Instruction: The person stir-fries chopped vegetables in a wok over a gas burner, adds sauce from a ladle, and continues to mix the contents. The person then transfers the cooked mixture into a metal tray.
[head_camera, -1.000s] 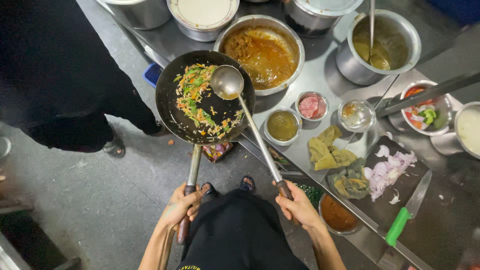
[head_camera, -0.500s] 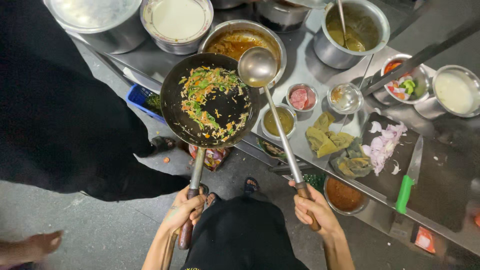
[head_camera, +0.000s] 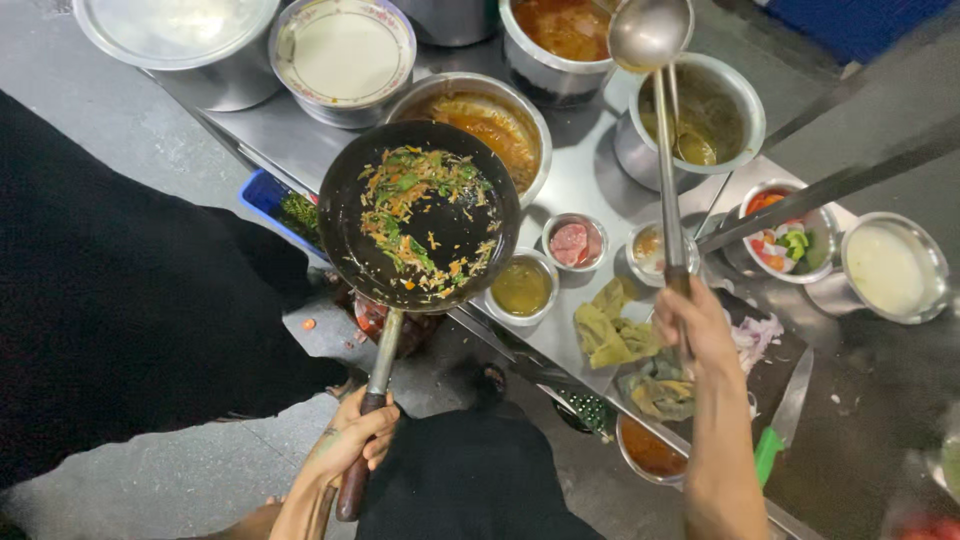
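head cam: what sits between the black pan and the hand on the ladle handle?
In the head view, between the black pan and the right hand: a small bowl of yellow-green sauce, a small bowl of pink paste and a crumpled yellow cloth.

head cam | looks steeply down from above | close over steel counter (head_camera: 590, 190) | single view
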